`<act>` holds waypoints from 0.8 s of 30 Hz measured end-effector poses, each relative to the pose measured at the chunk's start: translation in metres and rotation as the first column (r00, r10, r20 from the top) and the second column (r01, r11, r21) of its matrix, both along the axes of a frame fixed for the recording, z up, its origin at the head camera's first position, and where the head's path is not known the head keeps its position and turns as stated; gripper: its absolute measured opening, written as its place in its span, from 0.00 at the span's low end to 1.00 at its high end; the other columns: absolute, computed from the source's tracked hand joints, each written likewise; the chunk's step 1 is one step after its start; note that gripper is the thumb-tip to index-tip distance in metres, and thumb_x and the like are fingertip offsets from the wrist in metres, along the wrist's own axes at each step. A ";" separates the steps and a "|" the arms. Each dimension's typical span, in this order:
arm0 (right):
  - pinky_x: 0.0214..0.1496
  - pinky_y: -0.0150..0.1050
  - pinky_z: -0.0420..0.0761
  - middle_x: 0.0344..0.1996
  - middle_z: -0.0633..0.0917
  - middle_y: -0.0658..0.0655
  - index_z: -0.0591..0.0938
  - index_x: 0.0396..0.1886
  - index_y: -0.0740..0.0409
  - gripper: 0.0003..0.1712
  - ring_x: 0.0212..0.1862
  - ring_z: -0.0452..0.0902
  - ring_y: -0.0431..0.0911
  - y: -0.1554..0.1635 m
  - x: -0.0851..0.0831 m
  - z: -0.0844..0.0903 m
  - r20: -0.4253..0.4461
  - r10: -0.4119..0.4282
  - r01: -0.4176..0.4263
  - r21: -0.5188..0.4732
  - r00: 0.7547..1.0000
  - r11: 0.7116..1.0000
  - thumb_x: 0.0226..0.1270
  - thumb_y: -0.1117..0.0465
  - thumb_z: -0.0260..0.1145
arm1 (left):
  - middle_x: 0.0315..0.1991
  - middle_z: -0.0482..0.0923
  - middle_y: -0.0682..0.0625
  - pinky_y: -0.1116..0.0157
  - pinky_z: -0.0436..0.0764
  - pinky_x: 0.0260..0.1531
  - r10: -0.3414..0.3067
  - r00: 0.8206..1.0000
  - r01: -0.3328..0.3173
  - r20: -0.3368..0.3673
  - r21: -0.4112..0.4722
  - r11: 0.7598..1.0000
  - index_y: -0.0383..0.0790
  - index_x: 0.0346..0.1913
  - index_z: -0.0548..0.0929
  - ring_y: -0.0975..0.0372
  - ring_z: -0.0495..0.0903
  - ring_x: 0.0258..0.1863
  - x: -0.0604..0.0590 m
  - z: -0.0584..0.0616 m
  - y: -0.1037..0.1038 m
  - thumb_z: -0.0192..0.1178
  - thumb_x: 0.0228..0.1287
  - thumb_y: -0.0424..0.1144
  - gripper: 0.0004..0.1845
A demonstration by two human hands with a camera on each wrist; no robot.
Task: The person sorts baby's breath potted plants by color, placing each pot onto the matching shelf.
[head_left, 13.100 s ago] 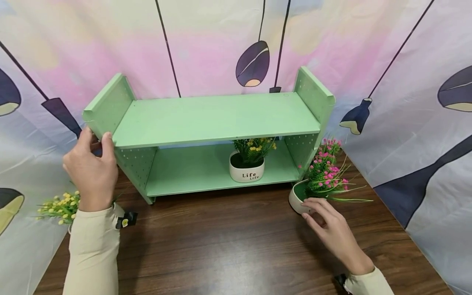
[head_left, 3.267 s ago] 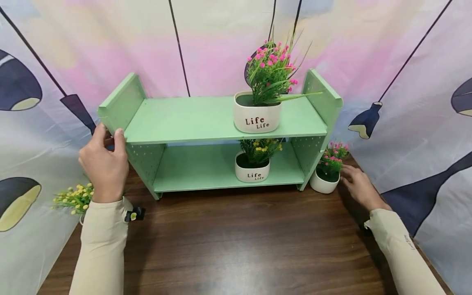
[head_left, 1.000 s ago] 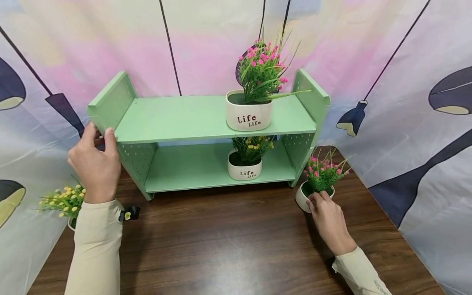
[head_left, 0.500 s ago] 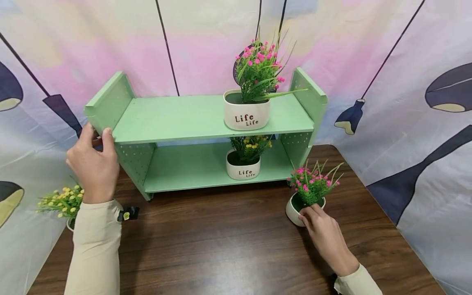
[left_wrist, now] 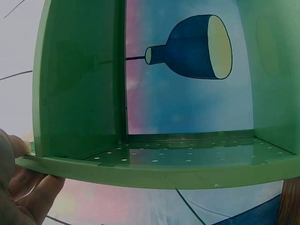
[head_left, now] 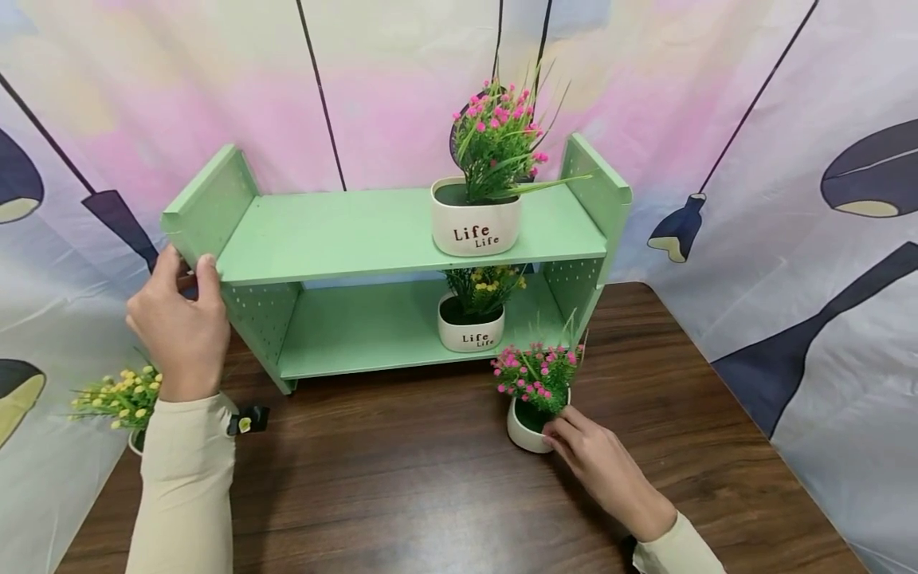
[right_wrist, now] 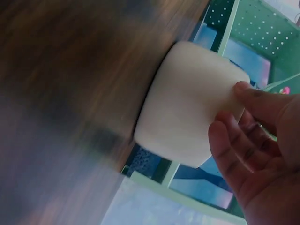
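My left hand [head_left: 181,327] grips the left side panel of a green two-tier shelf [head_left: 337,231]. In the left wrist view, the thumb and fingers [left_wrist: 44,194] lie on opposite sides of the panel's edge. My right hand [head_left: 602,466] pinches the rim of a white flowerpot [head_left: 527,429] with pink flowers, in front of the shelf's right half. The right wrist view shows this pot's plain white side [right_wrist: 187,103] close up. Another pink flowerpot [head_left: 476,227], marked "Life", stands on the upper tier. Below it, a yellow flowerpot [head_left: 471,331] stands on the lower tier.
A yellow flowerpot [head_left: 136,438] stands at the table's left, partly hidden by my left forearm. The dark wooden table [head_left: 402,494] spreads in front of the shelf. A printed curtain [head_left: 402,96] surrounds it behind and at both sides.
Over the last second, my right hand has brought the pink flowerpot left and forward from beside the shelf. The other pink flowerpot, earlier on the table, is now on the upper tier.
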State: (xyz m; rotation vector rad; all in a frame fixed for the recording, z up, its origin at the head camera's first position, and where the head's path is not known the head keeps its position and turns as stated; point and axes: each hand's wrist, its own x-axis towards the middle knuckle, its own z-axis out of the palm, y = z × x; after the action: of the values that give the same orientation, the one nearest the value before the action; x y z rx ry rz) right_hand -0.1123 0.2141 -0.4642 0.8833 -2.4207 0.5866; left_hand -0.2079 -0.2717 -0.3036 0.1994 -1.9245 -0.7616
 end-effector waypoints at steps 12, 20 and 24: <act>0.43 0.26 0.80 0.42 0.79 0.44 0.86 0.42 0.53 0.03 0.40 0.78 0.32 -0.013 -0.023 -0.004 0.045 0.118 -0.117 -0.022 0.992 0.993 0.75 0.65 0.69 | 0.47 0.92 0.44 0.43 0.75 0.48 0.019 1.000 -0.019 0.002 -0.007 1.000 0.40 0.52 0.89 0.87 0.78 0.37 -0.001 -0.004 0.000 0.61 0.77 0.48 0.16; 0.35 0.30 0.82 0.45 0.81 0.42 0.86 0.43 0.47 0.09 0.38 0.82 0.34 -0.022 -0.013 0.000 0.089 -0.004 0.005 -0.013 0.996 1.000 0.67 0.62 0.77 | 0.46 0.91 0.43 0.42 0.78 0.49 0.020 1.000 -0.020 0.006 -0.023 1.000 0.38 0.51 0.88 0.45 0.90 0.43 -0.003 -0.003 0.003 0.60 0.78 0.49 0.17; 0.27 0.31 0.76 0.41 0.83 0.43 0.87 0.41 0.48 0.09 0.28 0.78 0.34 -0.042 -0.006 0.008 0.110 -0.098 0.099 -0.009 0.989 0.995 0.65 0.61 0.79 | 0.46 0.92 0.44 0.43 0.79 0.49 0.046 0.999 -0.045 0.014 -0.010 0.999 0.40 0.52 0.89 0.54 0.91 0.44 -0.003 -0.002 0.000 0.60 0.78 0.49 0.16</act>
State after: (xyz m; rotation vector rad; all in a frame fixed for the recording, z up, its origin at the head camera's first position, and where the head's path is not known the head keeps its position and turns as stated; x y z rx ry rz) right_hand -0.1183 0.1717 -0.4561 0.7384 -2.5378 0.6298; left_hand -0.2106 -0.2714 -0.3053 0.2421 -1.9301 -0.7220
